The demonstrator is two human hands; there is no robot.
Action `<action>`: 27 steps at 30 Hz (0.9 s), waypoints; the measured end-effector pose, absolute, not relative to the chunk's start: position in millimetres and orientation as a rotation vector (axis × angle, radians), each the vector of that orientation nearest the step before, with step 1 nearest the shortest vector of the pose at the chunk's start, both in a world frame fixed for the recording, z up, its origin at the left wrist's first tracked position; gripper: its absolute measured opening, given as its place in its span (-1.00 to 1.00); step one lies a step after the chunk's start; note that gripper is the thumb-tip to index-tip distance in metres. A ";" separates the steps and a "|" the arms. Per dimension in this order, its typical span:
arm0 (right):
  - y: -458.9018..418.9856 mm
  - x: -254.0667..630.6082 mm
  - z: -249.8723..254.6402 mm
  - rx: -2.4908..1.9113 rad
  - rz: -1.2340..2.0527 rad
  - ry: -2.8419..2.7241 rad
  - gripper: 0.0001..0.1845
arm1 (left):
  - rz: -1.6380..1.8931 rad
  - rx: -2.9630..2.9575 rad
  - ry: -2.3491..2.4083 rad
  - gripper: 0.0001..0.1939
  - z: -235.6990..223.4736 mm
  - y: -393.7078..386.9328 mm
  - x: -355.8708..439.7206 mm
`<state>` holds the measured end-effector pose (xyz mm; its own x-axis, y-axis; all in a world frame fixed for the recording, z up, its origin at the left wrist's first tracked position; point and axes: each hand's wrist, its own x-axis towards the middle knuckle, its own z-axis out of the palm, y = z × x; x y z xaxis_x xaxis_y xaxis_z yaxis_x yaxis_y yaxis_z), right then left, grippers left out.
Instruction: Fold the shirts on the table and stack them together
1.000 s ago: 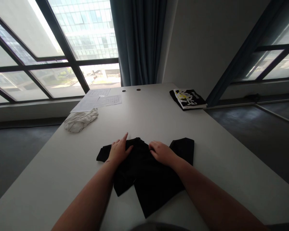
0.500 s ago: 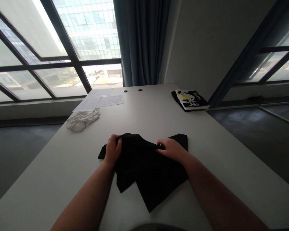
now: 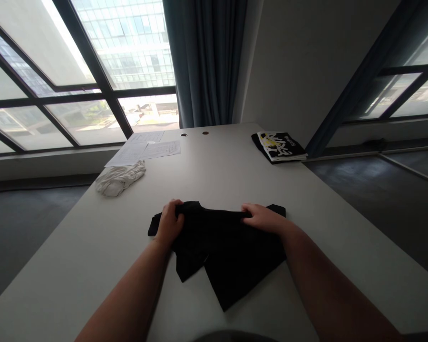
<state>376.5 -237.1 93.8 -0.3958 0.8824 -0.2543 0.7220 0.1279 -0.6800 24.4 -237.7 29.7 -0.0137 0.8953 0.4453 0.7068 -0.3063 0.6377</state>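
A black T-shirt [image 3: 228, 251] lies crumpled and partly spread on the near middle of the table, with a sleeve-like piece and a broad corner pointing towards me. My left hand [image 3: 170, 221] grips its far left part, thumb on top, and some fingers are hidden by the cloth. On the right, my right hand [image 3: 260, 217] pinches the far edge. Between the two hands that edge runs nearly straight. Another black flap sticks out beyond each hand.
The white table [image 3: 199, 175] also bears a crumpled white cloth [image 3: 121, 178] and printed papers [image 3: 142, 149] at the left. Folded black clothes [image 3: 280, 147] with white and yellow print lie at the far right. Behind stand a window and a blue curtain [image 3: 209, 61].
My right hand has moved a little to the right, drawing the T-shirt's far edge straighter and flatter. The left hand keeps its hold. The view has shifted slightly.
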 end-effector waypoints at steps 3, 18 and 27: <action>-238.4 385.0 95.4 -1.235 1.661 -1.839 -0.63 | 1.229 2.059 1.796 -0.62 31.8 -237.0 22.7; -220.8 388.5 73.0 -1.541 0.731 -1.942 -0.58 | 1.336 1.788 1.742 -0.78 32.4 -226.9 12.0; -213.8 398.3 64.6 -1.599 -0.042 -1.938 -0.90 | 1.344 2.163 1.505 -0.86 46.0 -240.2 20.2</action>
